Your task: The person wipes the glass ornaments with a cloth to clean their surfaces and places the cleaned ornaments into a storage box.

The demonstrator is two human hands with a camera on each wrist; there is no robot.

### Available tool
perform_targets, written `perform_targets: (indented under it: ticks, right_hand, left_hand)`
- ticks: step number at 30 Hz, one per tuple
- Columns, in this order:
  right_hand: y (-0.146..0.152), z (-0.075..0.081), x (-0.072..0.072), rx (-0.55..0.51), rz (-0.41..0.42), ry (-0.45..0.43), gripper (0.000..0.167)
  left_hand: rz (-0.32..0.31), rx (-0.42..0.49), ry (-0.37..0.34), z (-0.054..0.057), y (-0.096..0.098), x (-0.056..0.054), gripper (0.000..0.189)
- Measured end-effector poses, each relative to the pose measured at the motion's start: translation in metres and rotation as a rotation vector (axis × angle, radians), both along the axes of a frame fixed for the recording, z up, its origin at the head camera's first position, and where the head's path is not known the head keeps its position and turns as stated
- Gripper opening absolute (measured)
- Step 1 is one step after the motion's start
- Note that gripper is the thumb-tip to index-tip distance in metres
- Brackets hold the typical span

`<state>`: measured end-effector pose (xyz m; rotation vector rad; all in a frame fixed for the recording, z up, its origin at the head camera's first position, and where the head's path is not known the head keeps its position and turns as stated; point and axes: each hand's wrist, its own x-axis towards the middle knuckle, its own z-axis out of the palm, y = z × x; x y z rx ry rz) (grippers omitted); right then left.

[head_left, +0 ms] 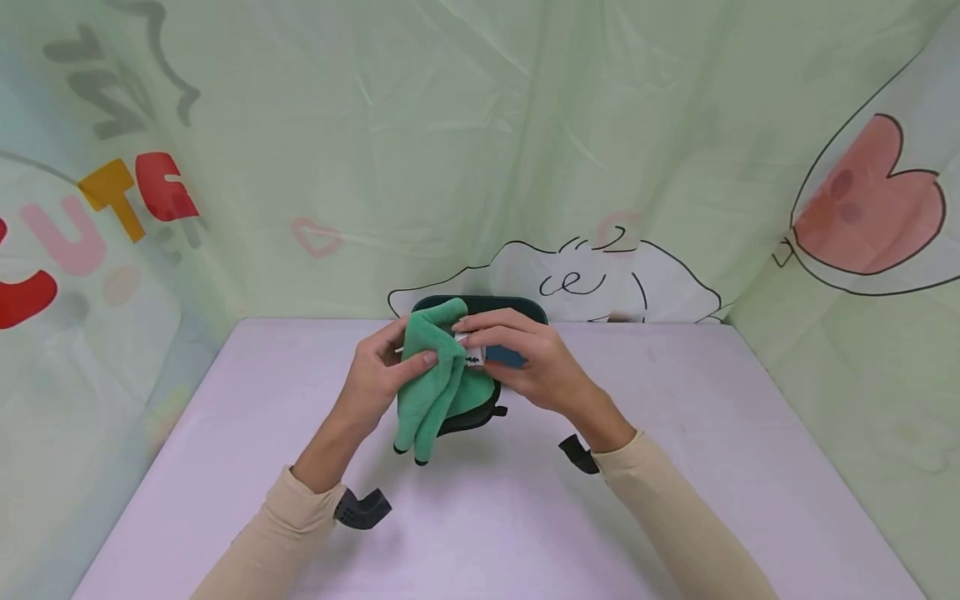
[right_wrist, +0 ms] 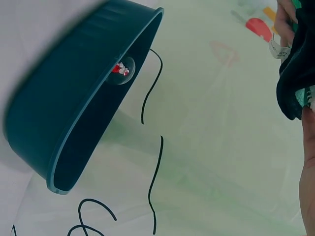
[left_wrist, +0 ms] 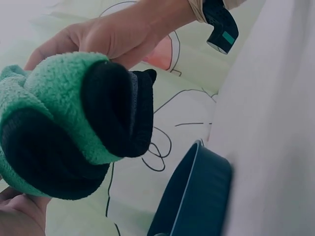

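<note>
A green plush cloth item (head_left: 431,375) with black trim hangs between both hands, folded so that its exact kind is unclear. At its left side my left hand (head_left: 378,367) grips it, thumb across the front. My right hand (head_left: 528,354) pinches a white printed label (head_left: 474,357) on its right side. From the left wrist view, the green plush item (left_wrist: 64,98) shows thick folds with black edges and a darker inner side. Seen from the right wrist, the white label (right_wrist: 278,49) curls out beside dark fabric; most of the right hand's grip is hidden there.
Behind the cloth item a dark teal tub (head_left: 517,307) stands on the pale lilac table (head_left: 315,375). A clear ball with a red and white figure (right_wrist: 122,70) shows in the tub. Printed curtains (head_left: 360,167) enclose the table's back and sides.
</note>
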<state>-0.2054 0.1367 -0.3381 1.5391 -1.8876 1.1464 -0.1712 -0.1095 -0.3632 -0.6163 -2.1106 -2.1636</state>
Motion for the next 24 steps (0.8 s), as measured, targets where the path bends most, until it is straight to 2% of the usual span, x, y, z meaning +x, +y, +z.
perform_targets:
  ticks: [5, 13, 18, 24]
  right_hand:
    - [-0.001, -0.001, 0.001, -0.007, -0.024, -0.067, 0.043]
    - [0.000, 0.001, 0.008, -0.050, -0.048, -0.316, 0.050]
    - [0.001, 0.003, 0.011, -0.052, -0.076, -0.440, 0.043]
    - [0.002, 0.009, 0.014, -0.025, -0.165, -0.561, 0.034]
  left_hand:
    - [-0.015, -0.036, 0.023, 0.000, 0.000, 0.000, 0.051]
    - [-0.043, -0.011, 0.111, 0.000, 0.002, 0.000, 0.054]
    - [-0.046, -0.016, 0.175, 0.000, 0.003, 0.000, 0.055]
    - [-0.047, -0.043, 0.243, -0.001, 0.005, 0.001, 0.059]
